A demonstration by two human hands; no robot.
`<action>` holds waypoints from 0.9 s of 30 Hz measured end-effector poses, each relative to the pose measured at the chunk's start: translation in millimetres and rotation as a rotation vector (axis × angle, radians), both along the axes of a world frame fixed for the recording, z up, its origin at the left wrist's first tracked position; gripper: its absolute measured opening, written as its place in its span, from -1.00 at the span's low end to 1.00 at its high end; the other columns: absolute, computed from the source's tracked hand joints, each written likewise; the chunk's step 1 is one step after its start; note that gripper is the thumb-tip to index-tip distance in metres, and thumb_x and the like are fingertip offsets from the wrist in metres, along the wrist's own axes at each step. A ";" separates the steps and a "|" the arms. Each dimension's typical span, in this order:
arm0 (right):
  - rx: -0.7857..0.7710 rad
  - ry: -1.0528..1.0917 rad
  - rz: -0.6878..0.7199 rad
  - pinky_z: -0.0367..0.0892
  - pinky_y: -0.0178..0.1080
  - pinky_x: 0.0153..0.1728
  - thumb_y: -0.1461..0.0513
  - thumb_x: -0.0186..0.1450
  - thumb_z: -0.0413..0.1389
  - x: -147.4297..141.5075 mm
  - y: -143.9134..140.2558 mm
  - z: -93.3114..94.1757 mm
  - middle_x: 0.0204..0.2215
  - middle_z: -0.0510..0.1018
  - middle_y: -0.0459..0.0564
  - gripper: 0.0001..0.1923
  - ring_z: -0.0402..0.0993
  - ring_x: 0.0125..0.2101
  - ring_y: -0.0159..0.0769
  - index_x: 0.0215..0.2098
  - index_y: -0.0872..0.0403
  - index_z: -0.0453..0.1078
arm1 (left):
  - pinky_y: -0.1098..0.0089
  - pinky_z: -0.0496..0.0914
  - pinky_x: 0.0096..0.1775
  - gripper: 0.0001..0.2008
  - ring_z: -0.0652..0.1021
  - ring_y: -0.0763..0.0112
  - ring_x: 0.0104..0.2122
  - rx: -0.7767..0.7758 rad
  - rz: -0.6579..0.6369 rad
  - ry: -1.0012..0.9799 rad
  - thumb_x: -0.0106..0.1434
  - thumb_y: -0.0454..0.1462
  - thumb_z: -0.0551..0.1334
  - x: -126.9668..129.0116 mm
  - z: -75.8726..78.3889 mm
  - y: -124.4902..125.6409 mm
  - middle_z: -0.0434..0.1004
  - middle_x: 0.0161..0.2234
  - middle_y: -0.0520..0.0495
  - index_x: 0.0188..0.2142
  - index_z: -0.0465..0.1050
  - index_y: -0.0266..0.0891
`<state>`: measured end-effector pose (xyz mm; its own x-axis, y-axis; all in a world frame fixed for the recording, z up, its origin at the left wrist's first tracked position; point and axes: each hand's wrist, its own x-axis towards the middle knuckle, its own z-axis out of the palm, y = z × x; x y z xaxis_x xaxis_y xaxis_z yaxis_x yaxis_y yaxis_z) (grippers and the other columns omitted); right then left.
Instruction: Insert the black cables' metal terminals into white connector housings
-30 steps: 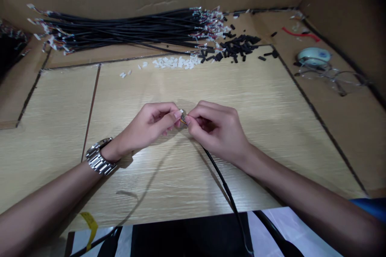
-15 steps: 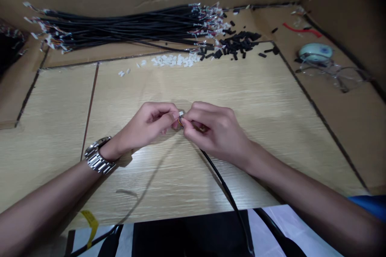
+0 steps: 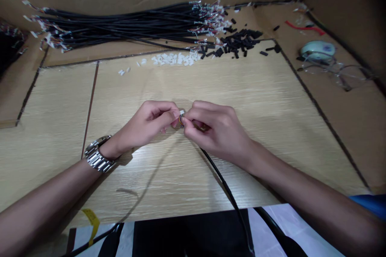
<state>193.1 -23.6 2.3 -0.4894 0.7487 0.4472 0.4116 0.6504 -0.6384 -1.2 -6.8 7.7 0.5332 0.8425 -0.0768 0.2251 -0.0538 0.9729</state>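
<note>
Connector [image 3: 181, 113], small and white, is pinched by left hand [image 3: 150, 124] at table [image 3: 271, 100] centre | right hand [image 3: 215, 128] is closed on thin wires at end of black cable [image 3: 224, 186] | cable bundle [image 3: 120, 28] is laid far behind.

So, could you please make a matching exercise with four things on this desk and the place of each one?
Things:
1. white connector
2. wristwatch
3. bundle of black cables
4. eyeglasses

Places:
A. far right of the desk
B. along the back wall
C. between the fingertips of both hands
D. on the left wrist

Pairs: 1-C, 2-D, 3-B, 4-A
</note>
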 end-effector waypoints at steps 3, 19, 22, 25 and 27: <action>0.010 -0.004 -0.001 0.09 -0.34 -0.51 0.40 0.27 0.04 -0.6 -1.0 -0.8 -0.57 0.26 -0.15 -0.82 0.19 -0.56 -0.46 -0.46 0.14 0.41 | 0.51 0.24 -0.48 -0.71 0.33 0.56 -0.56 -0.013 0.001 0.011 0.35 -0.25 0.14 -0.3 0.8 0.1 0.32 -0.58 0.09 -0.50 0.40 -0.28; 0.086 -0.034 -0.017 0.15 -0.32 -0.49 0.38 0.33 0.00 -2.0 -2.5 -0.3 -0.55 0.31 -0.11 -0.80 0.22 -0.53 -0.42 -0.43 0.12 0.38 | 0.49 0.24 -0.46 -0.69 0.32 0.55 -0.56 -0.024 -0.038 0.023 0.35 -0.26 0.12 -0.9 5.2 2.3 0.28 -0.59 0.09 -0.53 0.34 -0.27; 0.048 -0.016 -0.010 0.13 -0.33 -0.50 0.38 0.35 0.01 -1.6 -2.8 -1.1 -0.54 0.30 -0.12 -0.82 0.21 -0.53 -0.42 -0.39 0.12 0.39 | 0.49 0.24 -0.45 -0.70 0.33 0.55 -0.55 -0.013 -0.047 0.034 0.35 -0.28 0.13 -2.0 5.3 2.3 0.29 -0.57 0.09 -0.53 0.34 -0.27; 0.020 0.001 0.021 0.13 -0.33 -0.49 0.37 0.36 0.03 0.4 -1.6 -2.8 -0.51 0.32 -0.11 -0.84 0.22 -0.53 -0.43 -0.35 0.12 0.40 | 0.50 0.23 -0.45 -0.69 0.33 0.54 -0.53 0.004 -0.067 0.052 0.36 -0.24 0.13 -3.6 5.2 2.5 0.29 -0.56 0.09 -0.52 0.34 -0.27; 0.005 0.020 0.040 0.13 -0.33 -0.49 0.35 0.37 0.04 2.1 -0.5 -3.8 -0.51 0.32 -0.12 -0.86 0.22 -0.53 -0.44 -0.35 0.12 0.39 | 0.49 0.21 -0.46 -0.68 0.31 0.54 -0.53 0.008 -0.080 0.072 0.37 -0.21 0.13 -4.6 5.4 2.4 0.28 -0.56 0.09 -0.51 0.33 -0.27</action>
<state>195.2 -24.1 -1.5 -0.5099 0.7265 0.4606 0.3727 0.6692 -0.6428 -5.8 -4.4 13.1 0.5924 0.7980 -0.1109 0.2893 -0.0823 0.9537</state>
